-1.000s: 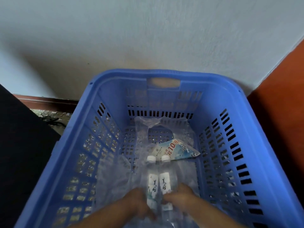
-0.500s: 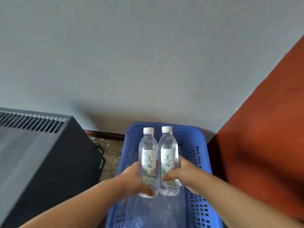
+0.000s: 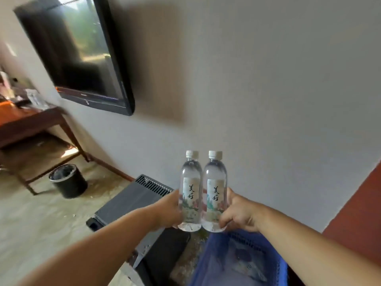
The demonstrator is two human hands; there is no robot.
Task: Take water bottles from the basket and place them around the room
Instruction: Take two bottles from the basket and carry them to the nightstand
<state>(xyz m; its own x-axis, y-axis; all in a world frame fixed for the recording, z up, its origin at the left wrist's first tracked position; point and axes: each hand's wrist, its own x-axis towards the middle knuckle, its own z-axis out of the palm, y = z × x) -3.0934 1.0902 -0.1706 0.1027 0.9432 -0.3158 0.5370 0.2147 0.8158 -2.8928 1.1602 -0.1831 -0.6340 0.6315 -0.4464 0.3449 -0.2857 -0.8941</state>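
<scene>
Two clear water bottles with white caps and pale flowered labels stand upright side by side in the air in front of a white wall. My left hand point(image 3: 168, 210) grips the left bottle point(image 3: 190, 182) low on its body. My right hand point(image 3: 240, 211) grips the right bottle point(image 3: 214, 182) the same way. The bottles touch each other. Below my right forearm lies the blue plastic basket point(image 3: 276, 263), holding crumpled clear plastic wrap.
A black flat-topped appliance point(image 3: 134, 201) with a vent grille stands on the floor left of the basket. A black waste bin point(image 3: 68, 181) sits beside a dark wooden desk point(image 3: 31, 122) at the far left. A television point(image 3: 82, 52) hangs on the wall. A red-brown panel point(image 3: 358, 219) is at right.
Both hands lifted the two bottles out of the basket and raised them. My view swung up and left, bringing the television, desk and bin into sight.
</scene>
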